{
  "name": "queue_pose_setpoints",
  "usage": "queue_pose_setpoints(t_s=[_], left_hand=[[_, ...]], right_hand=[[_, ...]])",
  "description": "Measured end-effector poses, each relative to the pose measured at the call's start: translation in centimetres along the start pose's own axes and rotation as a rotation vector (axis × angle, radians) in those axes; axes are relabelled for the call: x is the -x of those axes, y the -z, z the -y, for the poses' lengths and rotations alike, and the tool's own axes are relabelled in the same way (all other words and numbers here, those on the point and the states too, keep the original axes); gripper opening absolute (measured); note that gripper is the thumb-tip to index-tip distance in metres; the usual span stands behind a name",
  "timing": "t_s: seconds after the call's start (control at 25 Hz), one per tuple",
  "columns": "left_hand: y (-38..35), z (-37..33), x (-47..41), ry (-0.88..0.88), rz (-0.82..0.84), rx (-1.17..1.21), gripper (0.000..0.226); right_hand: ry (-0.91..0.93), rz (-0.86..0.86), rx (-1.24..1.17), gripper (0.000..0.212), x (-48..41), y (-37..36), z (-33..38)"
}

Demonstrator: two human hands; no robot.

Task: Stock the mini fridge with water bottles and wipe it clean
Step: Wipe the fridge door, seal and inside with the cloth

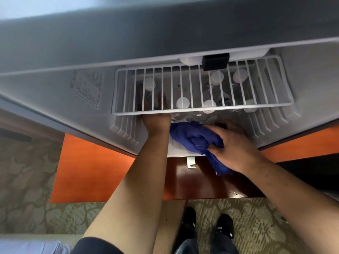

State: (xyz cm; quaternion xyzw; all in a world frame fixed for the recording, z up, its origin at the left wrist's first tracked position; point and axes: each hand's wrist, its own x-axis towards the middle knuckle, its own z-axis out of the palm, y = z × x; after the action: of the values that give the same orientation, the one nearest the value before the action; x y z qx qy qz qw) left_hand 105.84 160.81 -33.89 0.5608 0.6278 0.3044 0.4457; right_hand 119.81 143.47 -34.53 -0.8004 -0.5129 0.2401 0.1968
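I look down into the open mini fridge. A white wire shelf spans its upper part. Below it stand several clear water bottles with white caps. My left hand reaches under the shelf, fingers wrapped round a bottle at the left. My right hand grips a bunched blue cloth against the fridge floor near the front edge, beside the bottles.
The fridge sits in an orange-brown wooden cabinet with a dark wood base. A black box hangs at the fridge ceiling. Patterned carpet and my black shoes lie below.
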Motion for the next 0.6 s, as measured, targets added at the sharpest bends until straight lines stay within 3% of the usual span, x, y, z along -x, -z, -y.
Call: queue_pose_setpoints(t_s=[0.08, 0.2, 0.32, 0.44, 0.6], left_hand=[[0.0, 0.0, 0.6, 0.097, 0.021, -0.075, 0.041], [-0.1, -0.8, 1.1, 0.055, -0.086, -0.042, 0.035], [0.3, -0.7, 1.5, 0.063, -0.082, -0.143, 0.036], [1.0, -1.3, 1.9, 0.222, 0.004, -0.153, 0.038], [1.3, -1.5, 2.0, -0.028, -0.014, -0.221, 0.041]], right_hand=[[0.001, -0.002, 0.010, 0.065, -0.2, 0.2, 0.1], [0.014, -0.005, 0.018, 0.064, -0.3, 0.4, 0.3], [0.008, -0.015, 0.015, 0.062, -0.3, 0.5, 0.3], [0.008, -0.028, 0.041, 0.062, -0.4, 0.5, 0.6], [0.019, -0.033, 0.033, 0.063, -0.6, 0.4, 0.6]])
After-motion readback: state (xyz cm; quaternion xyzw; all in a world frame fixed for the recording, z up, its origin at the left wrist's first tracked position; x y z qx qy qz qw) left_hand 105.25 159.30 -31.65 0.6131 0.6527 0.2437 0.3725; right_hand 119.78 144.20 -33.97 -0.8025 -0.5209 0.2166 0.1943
